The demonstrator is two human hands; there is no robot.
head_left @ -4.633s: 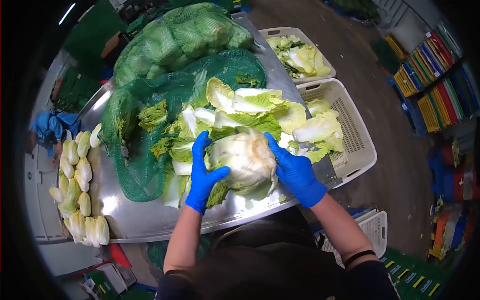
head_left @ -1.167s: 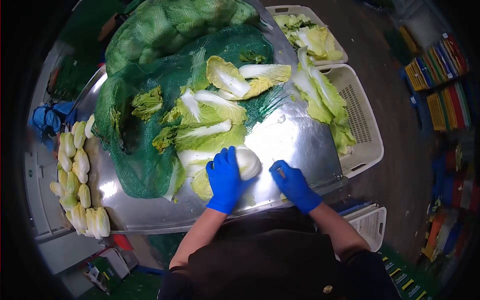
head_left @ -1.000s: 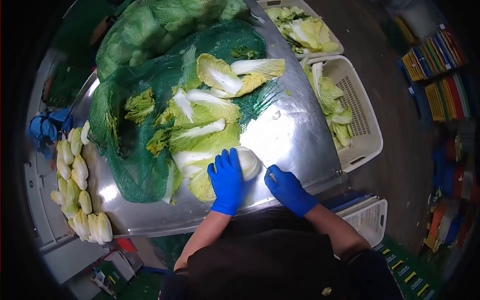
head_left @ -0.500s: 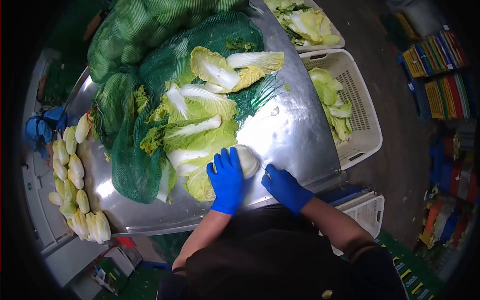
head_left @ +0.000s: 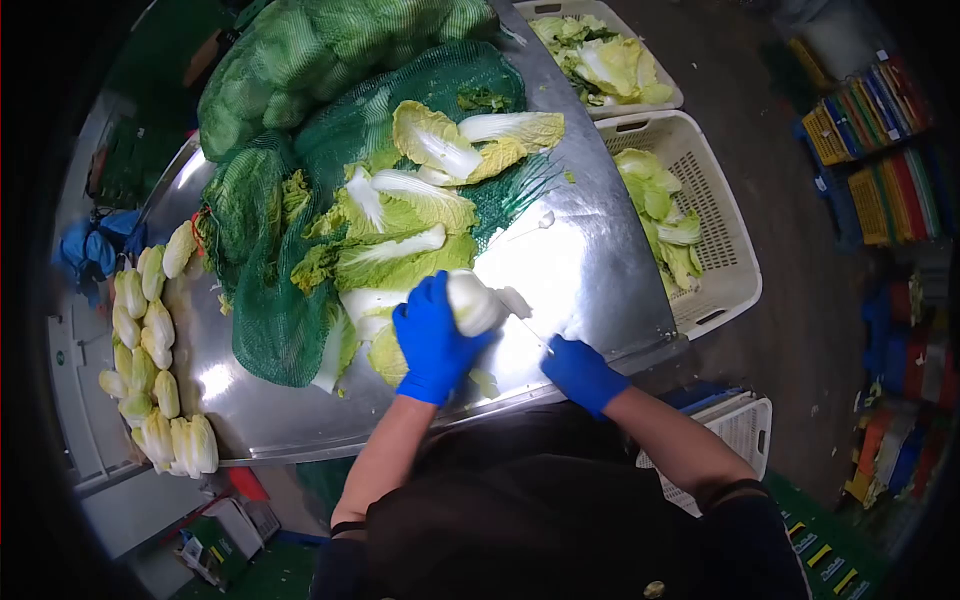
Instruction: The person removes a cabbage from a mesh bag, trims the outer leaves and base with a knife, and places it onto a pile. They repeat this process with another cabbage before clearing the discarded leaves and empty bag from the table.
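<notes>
My left hand [head_left: 432, 340], in a blue glove, is wrapped round a napa cabbage [head_left: 472, 302], its pale rounded end pointing right. My right hand [head_left: 582, 374], also gloved in blue, grips a knife whose thin blade [head_left: 527, 328] points up and left toward that end. A small greyish patch beside the cabbage end could be a cut piece or a shadow. Loose outer cabbage leaves [head_left: 390, 255] lie just beyond my left hand, on a green mesh bag [head_left: 270, 340]. A leaf scrap [head_left: 485, 384] rests on the metal table [head_left: 300, 415] near me.
Trimmed napa cabbages [head_left: 157, 335] stand grouped at the table's left edge. A full mesh sack [head_left: 330, 65] of cabbages lies at the back. Right of the table, a white crate [head_left: 735, 250] holds leaves, with another leaf-filled crate [head_left: 660, 95] behind it.
My left hand has shifted slightly left and turned, tilting the cabbage so its pale end shows more. My right hand and the knife have drawn back to the right, away from it.
</notes>
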